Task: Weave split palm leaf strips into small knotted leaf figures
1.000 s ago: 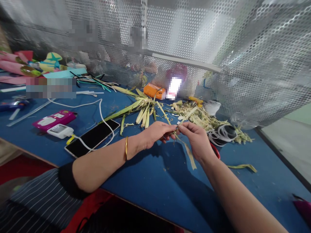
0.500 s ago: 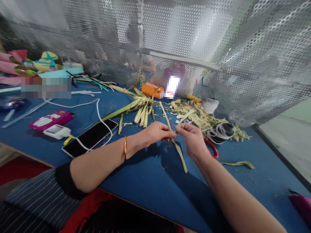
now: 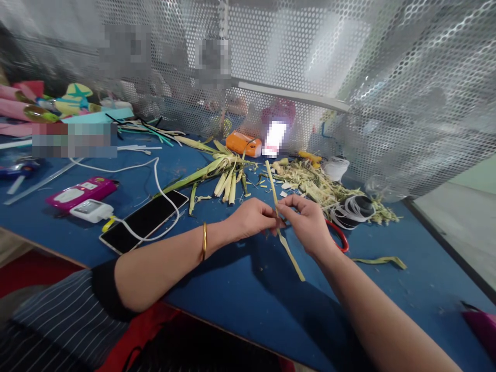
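Observation:
My left hand (image 3: pixel 253 219) and my right hand (image 3: pixel 304 222) meet over the blue table (image 3: pixel 240 289), both pinched on one long pale green leaf strip (image 3: pixel 292 256). The strip runs up past my fingers toward the back and down toward me, its lower end near the table. A gold bangle sits on my left wrist. Behind my hands lies a bundle of green and yellow leaf stalks (image 3: pixel 222 175). To its right is a heap of shredded leaf scraps (image 3: pixel 321 186).
A black phone (image 3: pixel 145 221) with a white cable, a white charger (image 3: pixel 91 210) and a pink device (image 3: pixel 81 189) lie at left. Red-handled scissors (image 3: pixel 339 235) and a white coil (image 3: pixel 354 212) sit right of my hands. An orange box (image 3: pixel 244 143) stands by the perforated metal screen (image 3: pixel 349 77).
My hands have drawn slightly closer together and the strip has turned more upright, its upper end now sticking up behind my fingers. The loose lower end has swung a little.

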`<state>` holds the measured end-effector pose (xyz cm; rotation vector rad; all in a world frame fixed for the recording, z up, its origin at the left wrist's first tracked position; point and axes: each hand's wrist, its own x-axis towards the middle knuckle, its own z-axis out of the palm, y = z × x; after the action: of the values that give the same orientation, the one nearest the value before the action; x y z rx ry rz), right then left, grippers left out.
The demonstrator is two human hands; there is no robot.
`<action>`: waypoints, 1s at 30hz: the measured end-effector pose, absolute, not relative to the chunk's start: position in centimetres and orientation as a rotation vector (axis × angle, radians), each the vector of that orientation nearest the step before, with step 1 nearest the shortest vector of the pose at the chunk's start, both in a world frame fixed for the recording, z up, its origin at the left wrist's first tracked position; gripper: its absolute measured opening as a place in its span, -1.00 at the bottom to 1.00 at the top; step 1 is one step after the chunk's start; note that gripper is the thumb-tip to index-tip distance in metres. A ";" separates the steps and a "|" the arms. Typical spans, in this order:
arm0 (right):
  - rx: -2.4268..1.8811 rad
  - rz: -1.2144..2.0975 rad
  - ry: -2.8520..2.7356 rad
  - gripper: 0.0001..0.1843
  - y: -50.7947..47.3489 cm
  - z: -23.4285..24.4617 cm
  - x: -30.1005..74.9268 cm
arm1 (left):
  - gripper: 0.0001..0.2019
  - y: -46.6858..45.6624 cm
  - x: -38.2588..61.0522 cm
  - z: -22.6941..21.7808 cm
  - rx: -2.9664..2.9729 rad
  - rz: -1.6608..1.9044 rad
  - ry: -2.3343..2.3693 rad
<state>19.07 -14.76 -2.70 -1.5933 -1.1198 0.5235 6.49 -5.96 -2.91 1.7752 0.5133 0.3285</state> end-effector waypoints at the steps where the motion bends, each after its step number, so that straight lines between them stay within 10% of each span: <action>1: -1.568 0.572 -1.068 -0.83 -14.7 -2.8 19.0 | -0.82 -6.0 6.5 -3.0 1.779 0.325 0.509; 22: -1.630 -0.282 -1.329 -0.80 -15.5 -1.1 21.4 | -0.65 -4.2 6.1 -2.3 1.300 0.193 0.580; 30: -1.705 0.380 -1.611 -0.78 -15.2 -1.6 21.4 | -0.74 -3.5 6.1 -2.4 1.161 0.317 0.596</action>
<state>21.43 -15.19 -1.62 -1.7048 -1.6108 0.3805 6.07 -3.52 -2.39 1.1609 0.5958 0.3170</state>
